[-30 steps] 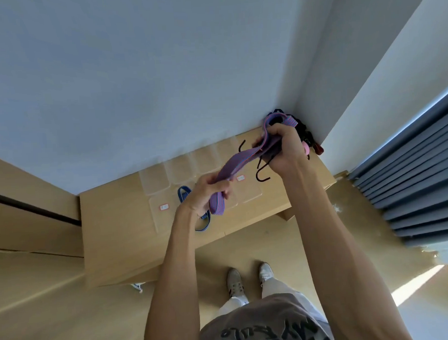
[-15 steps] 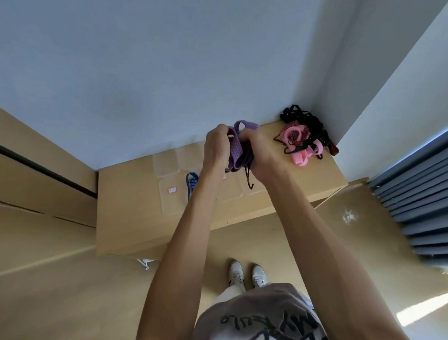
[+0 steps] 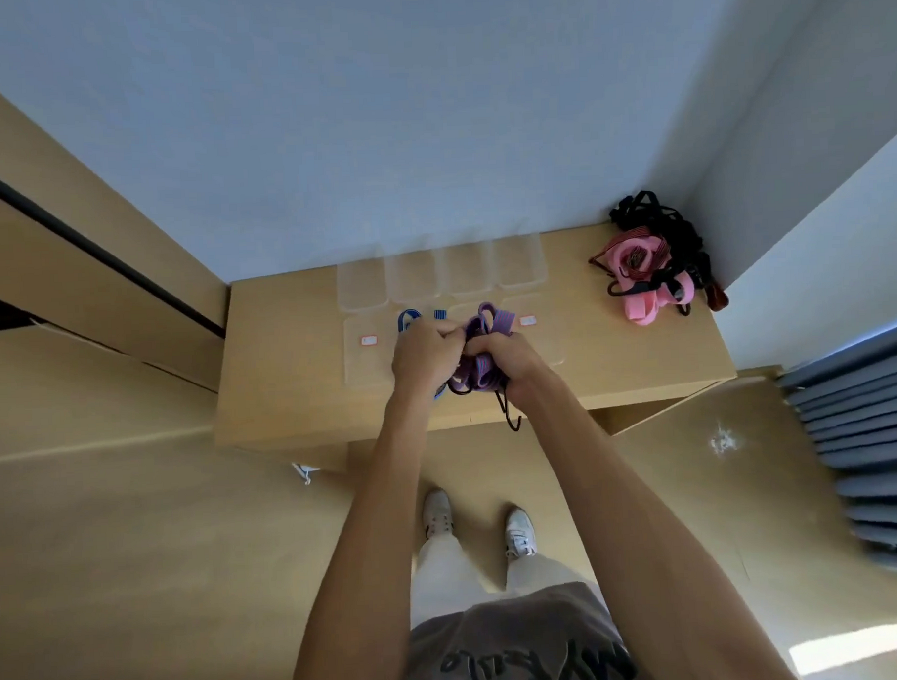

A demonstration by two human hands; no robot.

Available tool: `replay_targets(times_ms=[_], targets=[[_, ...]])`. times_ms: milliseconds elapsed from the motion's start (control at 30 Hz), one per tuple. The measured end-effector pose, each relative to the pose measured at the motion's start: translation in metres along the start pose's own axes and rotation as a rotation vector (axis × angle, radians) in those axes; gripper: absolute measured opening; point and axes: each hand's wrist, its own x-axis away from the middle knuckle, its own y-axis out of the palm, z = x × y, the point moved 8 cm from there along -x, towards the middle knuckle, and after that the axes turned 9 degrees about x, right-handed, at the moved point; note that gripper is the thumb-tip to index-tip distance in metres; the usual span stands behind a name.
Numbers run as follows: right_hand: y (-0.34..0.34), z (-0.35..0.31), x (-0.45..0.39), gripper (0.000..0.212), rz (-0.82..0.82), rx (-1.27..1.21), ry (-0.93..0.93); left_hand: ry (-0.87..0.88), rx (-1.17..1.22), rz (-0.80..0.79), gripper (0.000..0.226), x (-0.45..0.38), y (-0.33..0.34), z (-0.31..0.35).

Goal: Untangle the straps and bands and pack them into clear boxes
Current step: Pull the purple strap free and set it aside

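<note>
Seen from above, a person's left hand (image 3: 426, 353) and right hand (image 3: 506, 360) meet over a wooden table (image 3: 294, 377), both with fingers curled tight around a bunched purple strap (image 3: 481, 374). Loops of the strap poke out above the knuckles and a black hook (image 3: 509, 414) dangles below. Clear boxes (image 3: 438, 276) sit just behind the hands. A tangled pile of pink and black straps (image 3: 648, 264) lies well apart at the table's far right corner.

This looks like a room in a home: a low light-wood worktop (image 3: 295, 398) stands in a corner against plain pale-blue walls (image 3: 426, 109), on a matching wood floor (image 3: 137, 559). Blue pleated curtains (image 3: 872, 449) hang at the right, and wooden panelled furniture (image 3: 72, 243) runs along the left.
</note>
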Motion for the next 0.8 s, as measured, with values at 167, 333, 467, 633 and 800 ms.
replay_targets(times_ms=[167, 333, 467, 633, 800], targets=[[0.014, 0.028, -0.036, 0.01, 0.126, -0.123, 0.098, 0.002, 0.12, -0.117, 0.017, -0.008, 0.004, -0.047], [0.051, 0.049, -0.086, 0.027, 0.264, -0.154, 0.14, -0.243, 0.452, -0.205, 0.027, -0.041, 0.008, -0.116], [0.066, 0.043, -0.134, 0.045, 0.442, -0.106, 0.038, -0.365, 0.599, -0.038, 0.013, -0.09, -0.003, -0.167], [0.072, 0.034, -0.189, 0.026, 0.503, 0.179, -0.008, -0.367, 0.588, -0.005, 0.03, -0.147, 0.004, -0.2], [0.071, 0.045, -0.222, 0.02, 0.602, 0.4, 0.024, -0.184, 0.258, 0.031, 0.032, -0.177, 0.005, -0.202]])
